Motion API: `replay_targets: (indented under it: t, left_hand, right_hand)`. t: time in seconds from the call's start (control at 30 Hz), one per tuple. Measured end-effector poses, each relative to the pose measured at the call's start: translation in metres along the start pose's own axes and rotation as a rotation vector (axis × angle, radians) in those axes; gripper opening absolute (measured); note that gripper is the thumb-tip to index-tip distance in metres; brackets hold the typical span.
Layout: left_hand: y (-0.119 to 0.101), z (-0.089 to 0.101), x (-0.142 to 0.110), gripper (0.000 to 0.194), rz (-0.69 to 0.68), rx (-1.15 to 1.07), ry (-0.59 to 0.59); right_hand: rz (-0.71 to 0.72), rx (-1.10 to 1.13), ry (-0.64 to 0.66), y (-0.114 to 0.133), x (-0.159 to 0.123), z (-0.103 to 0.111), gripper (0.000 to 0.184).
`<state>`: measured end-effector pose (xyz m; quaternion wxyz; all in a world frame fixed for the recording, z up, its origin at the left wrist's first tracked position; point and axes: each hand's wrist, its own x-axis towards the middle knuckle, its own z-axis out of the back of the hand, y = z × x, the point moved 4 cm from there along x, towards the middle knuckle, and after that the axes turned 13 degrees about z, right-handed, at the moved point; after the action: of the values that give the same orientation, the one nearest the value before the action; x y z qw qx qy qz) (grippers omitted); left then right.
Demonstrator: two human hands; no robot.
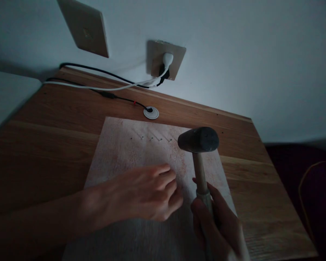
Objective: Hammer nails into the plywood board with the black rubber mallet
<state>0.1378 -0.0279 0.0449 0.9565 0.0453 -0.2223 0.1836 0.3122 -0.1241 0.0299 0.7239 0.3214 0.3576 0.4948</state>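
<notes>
My right hand (216,228) grips a mallet (198,139) by its wooden handle. The mallet's thick black head is raised above a pale board (114,156). My left hand (152,194) hovers over or rests on the middle of the board; I cannot tell which. Its fingers are curled closed, and whatever they may hold is hidden. Beyond the left hand, a row of several small nails (161,140) stands near the board's far edge, some casting thin shadows.
Beneath the board is a wooden desk (239,177). A round cable grommet (151,112) sits behind the board. Black and white cables (105,88) run along the back to a wall socket (176,54). Another wall plate (87,29) is at upper left. A dark purple shape (285,174) lies at right.
</notes>
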Motion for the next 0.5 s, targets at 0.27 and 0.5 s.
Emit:
replay_targets:
  t: [0.27,0.5]
  left_hand:
    - [0.005,0.005,-0.003,0.022,0.014,-0.02,-0.037]
    - [0.097,0.024,-0.052,0.013,0.565,-0.294,-0.132]
  right_hand:
    - [0.015,-0.059,-0.014,-0.013,-0.002,0.005,0.06]
    - [0.056,-0.124,-0.044,-0.008,-0.001,0.005,0.06]
